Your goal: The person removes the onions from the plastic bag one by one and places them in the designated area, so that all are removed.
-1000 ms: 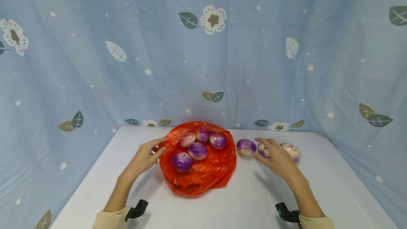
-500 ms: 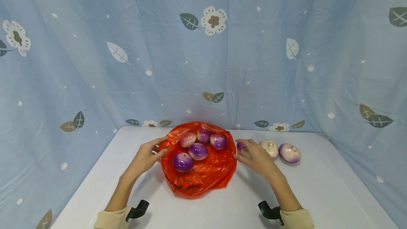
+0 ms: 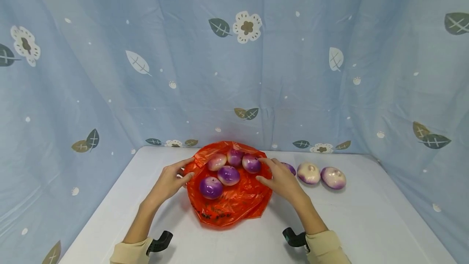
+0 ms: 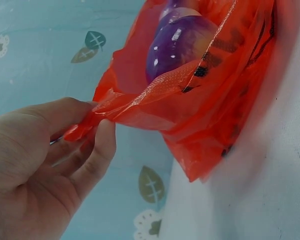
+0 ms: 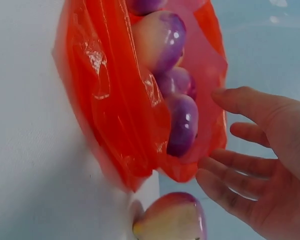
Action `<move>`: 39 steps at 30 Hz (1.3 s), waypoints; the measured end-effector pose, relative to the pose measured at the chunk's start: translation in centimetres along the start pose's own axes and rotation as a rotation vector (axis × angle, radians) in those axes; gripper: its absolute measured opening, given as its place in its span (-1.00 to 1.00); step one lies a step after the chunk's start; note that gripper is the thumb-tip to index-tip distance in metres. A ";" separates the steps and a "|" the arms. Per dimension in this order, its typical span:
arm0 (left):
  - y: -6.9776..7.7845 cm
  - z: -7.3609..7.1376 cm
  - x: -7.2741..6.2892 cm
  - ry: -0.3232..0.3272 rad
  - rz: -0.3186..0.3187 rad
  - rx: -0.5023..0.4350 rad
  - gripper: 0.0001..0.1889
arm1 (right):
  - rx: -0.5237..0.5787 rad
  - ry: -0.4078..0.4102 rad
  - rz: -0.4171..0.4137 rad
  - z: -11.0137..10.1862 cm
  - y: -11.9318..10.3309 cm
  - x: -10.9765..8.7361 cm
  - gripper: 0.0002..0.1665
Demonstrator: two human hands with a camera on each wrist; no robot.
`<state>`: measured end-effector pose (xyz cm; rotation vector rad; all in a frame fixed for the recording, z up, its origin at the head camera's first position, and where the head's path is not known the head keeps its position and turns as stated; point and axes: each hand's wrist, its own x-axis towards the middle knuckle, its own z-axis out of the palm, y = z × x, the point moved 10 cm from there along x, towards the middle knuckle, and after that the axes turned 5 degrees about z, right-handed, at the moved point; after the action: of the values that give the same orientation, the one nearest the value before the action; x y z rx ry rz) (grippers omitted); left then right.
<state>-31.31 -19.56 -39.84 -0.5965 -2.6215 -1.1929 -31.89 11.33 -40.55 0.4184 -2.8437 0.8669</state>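
A red plastic bag (image 3: 234, 205) lies with its mouth spread, showing several glossy purple-and-white, turnip-like vegetables (image 3: 228, 175) inside. My left hand (image 3: 169, 180) pinches the bag's left edge between thumb and fingers, as the left wrist view of that hand (image 4: 50, 160) shows close up. At the bag's right edge hovers my right hand (image 3: 280, 179), fingers spread and holding nothing. In the right wrist view, this hand (image 5: 270, 155) is beside the bag mouth, its fingertips near the edge. One turnip-like vegetable (image 5: 172, 217) sits just outside the bag, partly hidden by my right hand in the head view.
To the right of the bag, a whitish vegetable (image 3: 308, 173) and a purple-tinged one (image 3: 333, 177) rest on the white table (image 3: 359, 215). A blue curtain (image 3: 293, 72) with leaf and flower prints hangs behind and at both sides.
My right hand has moved left from over the loose vegetables to the bag's right edge, uncovering two of them. My left hand keeps its pinch on the bag's left edge.
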 end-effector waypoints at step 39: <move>0.0 -0.4 0.0 0.019 0.011 0.009 -0.45 | 0.061 -0.051 0.082 7.9 -4.1 2.1 -0.17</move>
<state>-31.29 -19.89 -39.55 -0.5950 -2.6034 -1.1771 -33.10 3.18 -44.47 0.3383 -2.9053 0.9733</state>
